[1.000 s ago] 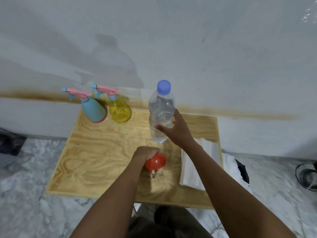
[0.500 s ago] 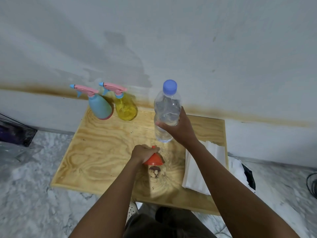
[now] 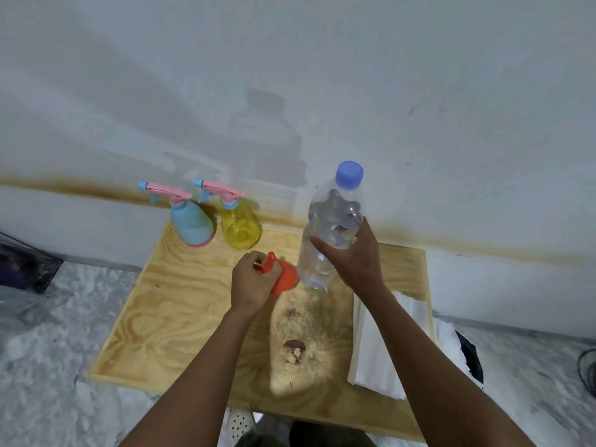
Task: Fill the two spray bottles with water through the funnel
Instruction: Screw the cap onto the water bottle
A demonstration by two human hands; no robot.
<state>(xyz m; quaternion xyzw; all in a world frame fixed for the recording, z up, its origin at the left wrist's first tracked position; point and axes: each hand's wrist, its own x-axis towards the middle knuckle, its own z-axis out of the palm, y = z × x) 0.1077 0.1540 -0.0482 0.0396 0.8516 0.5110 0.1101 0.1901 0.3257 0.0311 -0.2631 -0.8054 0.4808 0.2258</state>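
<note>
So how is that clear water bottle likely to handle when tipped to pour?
The water bottle looks nearly full, so probably heavy for its size. Its thin clear wall may flex under the right hand. Tall and narrow, it could tip easily if nudged; its blue cap is still on.

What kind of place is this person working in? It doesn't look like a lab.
Probably a plain room in a home or a makeshift workspace. A bare plywood board serves as a low table against a stained white wall, above a marble-patterned floor. Only household items sit on the board, such as two spray bottles.
</note>
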